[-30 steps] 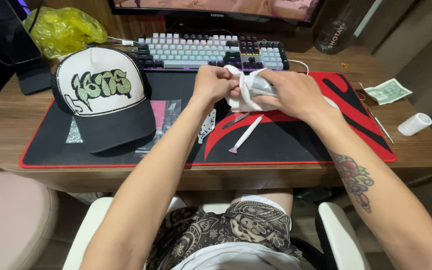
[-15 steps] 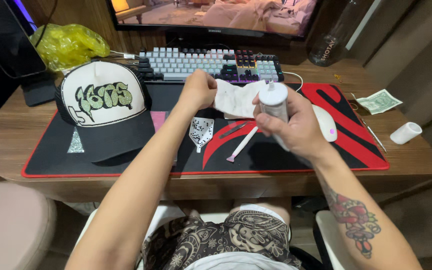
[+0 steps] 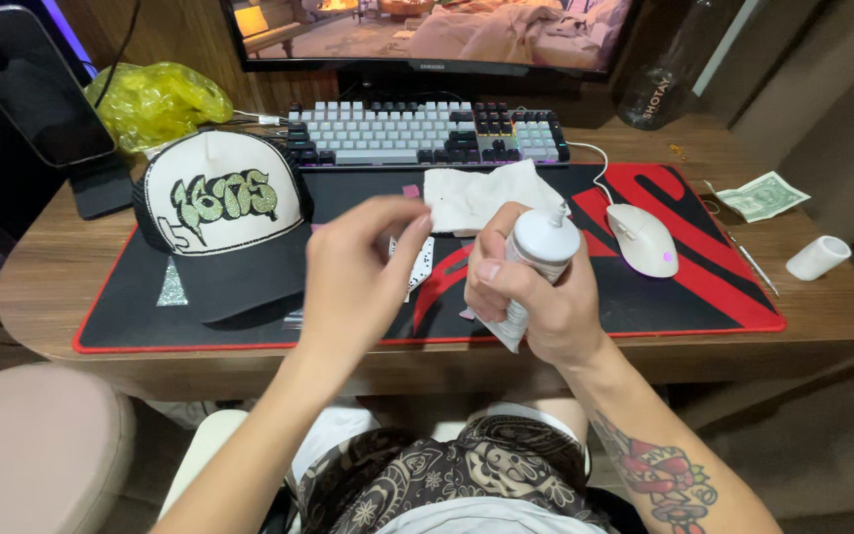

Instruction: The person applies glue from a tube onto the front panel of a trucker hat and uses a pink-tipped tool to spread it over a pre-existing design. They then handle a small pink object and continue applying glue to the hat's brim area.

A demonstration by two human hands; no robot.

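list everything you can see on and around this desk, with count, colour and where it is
glue tube: 1, white with nozzle cap, held in the right hand
cloth: 1, white, crumpled, on the mat below the keyboard
cap: 1, cream front with green lettering, black brim, left on the mat
desk mat: 1, black and red, covers the desk middle
keyboard: 1, white, grey and black keys, back of the mat
mouse: 1, white, right on the mat
banknote: 1, green, right on the desk
small cylinder: 1, white, right desk edge
plastic bag: 1, yellow, back left
bottle: 1, dark, back right
monitor: 1, lit, at the back
left hand: 1, empty, fingers curled, over the mat
right hand: 1, grips the tube
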